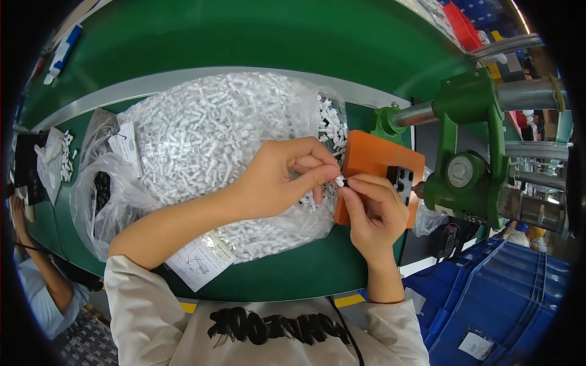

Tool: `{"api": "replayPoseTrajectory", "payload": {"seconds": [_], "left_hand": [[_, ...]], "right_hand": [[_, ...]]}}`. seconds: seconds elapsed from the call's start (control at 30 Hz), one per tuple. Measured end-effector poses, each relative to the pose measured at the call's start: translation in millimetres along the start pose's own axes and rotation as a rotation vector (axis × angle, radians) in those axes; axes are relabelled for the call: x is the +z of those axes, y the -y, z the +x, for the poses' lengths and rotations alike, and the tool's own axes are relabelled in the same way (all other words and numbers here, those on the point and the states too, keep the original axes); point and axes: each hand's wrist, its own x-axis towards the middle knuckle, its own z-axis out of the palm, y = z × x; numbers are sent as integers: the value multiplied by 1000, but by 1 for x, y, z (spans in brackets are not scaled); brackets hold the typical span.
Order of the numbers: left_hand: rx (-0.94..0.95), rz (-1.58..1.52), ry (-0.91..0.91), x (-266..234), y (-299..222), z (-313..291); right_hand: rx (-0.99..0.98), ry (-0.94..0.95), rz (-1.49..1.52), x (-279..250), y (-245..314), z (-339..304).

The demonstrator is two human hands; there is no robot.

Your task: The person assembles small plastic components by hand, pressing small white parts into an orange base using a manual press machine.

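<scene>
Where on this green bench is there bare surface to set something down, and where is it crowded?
Bare green table lies beyond the grey strip, and a narrow band runs along the near edge below the bag of white plastic parts. It is crowded mid-bench: that bag, the orange block, the green press, the left hand and right hand.

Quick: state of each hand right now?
Left hand: closed, pinching a small white plastic piece.
Right hand: closed, pinching a tiny dark part.

A green press [467, 158] stood at the right, blue crates [506, 293] below it, a paper slip [200, 261] on the green table [256, 36].
</scene>
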Motion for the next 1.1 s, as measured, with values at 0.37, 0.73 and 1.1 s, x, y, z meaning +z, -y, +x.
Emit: {"api": "replayPoseTrajectory", "payload": {"seconds": [0.37, 0.73, 1.1], "left_hand": [[-46, -74, 51, -2, -2, 1], [5, 46, 74, -1, 1, 0], [40, 128, 24, 0, 1, 1]], "right_hand": [[-17, -62, -15, -2, -1, 0], [-28, 10, -35, -8, 4, 6], [-31, 4, -2, -5, 0, 5]]}}
